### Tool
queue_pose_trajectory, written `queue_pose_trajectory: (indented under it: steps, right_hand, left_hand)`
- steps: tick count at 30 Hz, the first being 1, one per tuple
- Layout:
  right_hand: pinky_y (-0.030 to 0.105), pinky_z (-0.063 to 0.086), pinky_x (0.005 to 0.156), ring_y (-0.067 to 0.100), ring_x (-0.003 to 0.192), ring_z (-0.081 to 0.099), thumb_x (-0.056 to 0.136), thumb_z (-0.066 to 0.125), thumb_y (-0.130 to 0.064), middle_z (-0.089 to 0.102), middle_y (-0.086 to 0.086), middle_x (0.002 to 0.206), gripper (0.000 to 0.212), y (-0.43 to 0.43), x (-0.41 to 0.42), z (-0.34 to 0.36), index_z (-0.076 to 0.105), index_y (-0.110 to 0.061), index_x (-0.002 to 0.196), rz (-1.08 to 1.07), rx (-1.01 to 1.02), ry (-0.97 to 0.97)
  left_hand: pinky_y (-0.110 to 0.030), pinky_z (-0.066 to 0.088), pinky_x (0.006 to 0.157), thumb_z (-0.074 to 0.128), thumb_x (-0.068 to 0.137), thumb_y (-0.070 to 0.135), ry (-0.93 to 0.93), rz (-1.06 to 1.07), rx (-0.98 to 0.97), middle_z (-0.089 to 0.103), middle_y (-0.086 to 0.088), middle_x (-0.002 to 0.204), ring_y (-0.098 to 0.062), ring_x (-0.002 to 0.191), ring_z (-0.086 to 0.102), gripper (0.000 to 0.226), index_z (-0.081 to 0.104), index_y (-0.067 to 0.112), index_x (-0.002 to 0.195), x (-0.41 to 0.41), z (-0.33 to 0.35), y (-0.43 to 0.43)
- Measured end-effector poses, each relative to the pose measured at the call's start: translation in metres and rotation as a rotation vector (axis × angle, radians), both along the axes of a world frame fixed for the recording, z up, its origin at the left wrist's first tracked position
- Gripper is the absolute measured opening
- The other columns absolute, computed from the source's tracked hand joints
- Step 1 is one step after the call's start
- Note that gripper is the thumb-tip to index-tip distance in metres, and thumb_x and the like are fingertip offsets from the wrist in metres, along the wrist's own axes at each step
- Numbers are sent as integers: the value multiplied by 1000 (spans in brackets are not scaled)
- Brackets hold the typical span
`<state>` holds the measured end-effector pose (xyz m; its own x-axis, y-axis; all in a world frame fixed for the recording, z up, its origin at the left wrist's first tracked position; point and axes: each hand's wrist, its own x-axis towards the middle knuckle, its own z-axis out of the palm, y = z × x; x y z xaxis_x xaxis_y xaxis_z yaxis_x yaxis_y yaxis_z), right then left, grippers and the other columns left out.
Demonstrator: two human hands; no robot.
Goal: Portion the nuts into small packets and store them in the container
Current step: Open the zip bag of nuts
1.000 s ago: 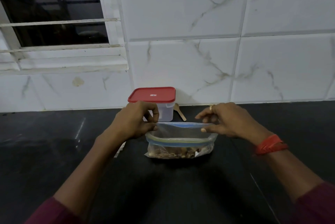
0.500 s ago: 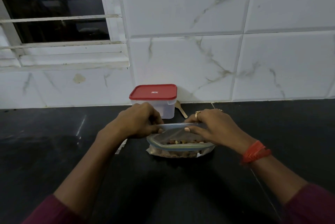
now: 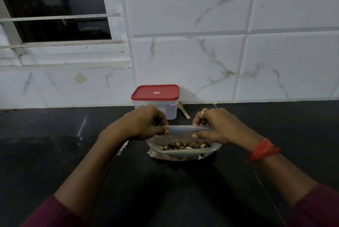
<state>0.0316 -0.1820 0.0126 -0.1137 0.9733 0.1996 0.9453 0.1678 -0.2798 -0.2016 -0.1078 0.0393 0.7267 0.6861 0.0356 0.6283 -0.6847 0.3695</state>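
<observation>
A clear zip bag [image 3: 183, 136] of mixed nuts [image 3: 184, 145] stands on the black counter [image 3: 55, 144] in front of me, its mouth pulled open. My left hand [image 3: 141, 125] pinches the far zip edge at the left end. My right hand [image 3: 218, 127], with a ring and a red wrist thread, pinches the same edge at the right end. Behind the bag, against the wall, stands a clear container [image 3: 156, 105] with a red lid [image 3: 155, 92] shut on it.
A small wooden spoon [image 3: 183, 111] lies to the right of the container. Something white and flat [image 3: 123, 147] pokes out beside my left wrist. A marble-tiled wall [image 3: 220, 52] backs the counter, with a barred window [image 3: 55, 12] at the upper left.
The bag's mouth has been pulled wider open, so the nuts inside now show. Both hands have stayed on the zip edge, and my right hand has shifted slightly right again.
</observation>
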Motion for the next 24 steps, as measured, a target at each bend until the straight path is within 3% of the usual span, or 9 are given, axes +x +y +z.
queue_pose_trajectory:
  steps: [4, 11, 15, 18, 20, 24]
  right_hand:
    - [18, 45, 74, 1, 88, 61, 85, 77, -39, 66, -14, 92, 18, 0, 9, 1, 68, -30, 99, 57, -113, 131]
    - [17, 42, 67, 7, 83, 59, 86, 75, -38, 62, -10, 89, 16, 1, 12, 2, 61, -31, 90, 69, -149, 205]
    - [11, 43, 64, -1, 76, 58, 74, 86, -35, 64, -11, 90, 33, -5, 18, 11, 61, -34, 95, 57, -66, 176]
    - [27, 55, 70, 1, 69, 63, 70, 90, -31, 67, -10, 82, 38, -7, 27, 18, 59, -37, 92, 26, -16, 150]
    - [34, 57, 72, 2, 66, 64, 67, 91, -33, 68, -11, 78, 40, -8, 32, 19, 58, -36, 89, 11, 32, 149]
    - [40, 58, 68, 7, 63, 64, 64, 92, -41, 66, -13, 76, 39, -8, 40, 15, 58, -36, 84, 76, 133, 181]
  left_hand:
    - [-18, 43, 65, 66, 95, 30, -36, -29, -140, 64, 2, 85, -6, 72, 54, 12, 68, 18, 96, 0, -5, 0]
    - [-30, 45, 73, 62, 95, 42, -1, 1, -301, 62, -6, 89, -15, 81, 57, 30, 66, 13, 93, -2, -3, -3]
    - [-30, 55, 79, 73, 89, 34, -38, 106, -65, 68, 1, 93, -12, 84, 63, 12, 68, 23, 92, -5, 0, 1]
    - [-19, 46, 67, 83, 80, 23, -84, 185, 63, 66, 10, 88, -2, 76, 62, 26, 59, 31, 85, -8, 3, 0]
    - [-25, 47, 67, 86, 77, 20, -113, 199, 111, 65, 13, 84, -1, 72, 61, 36, 52, 30, 74, -11, 3, 1]
    - [-42, 59, 77, 86, 75, 18, -128, 195, 137, 69, 22, 76, 3, 72, 65, 35, 58, 31, 59, -16, 7, 1]
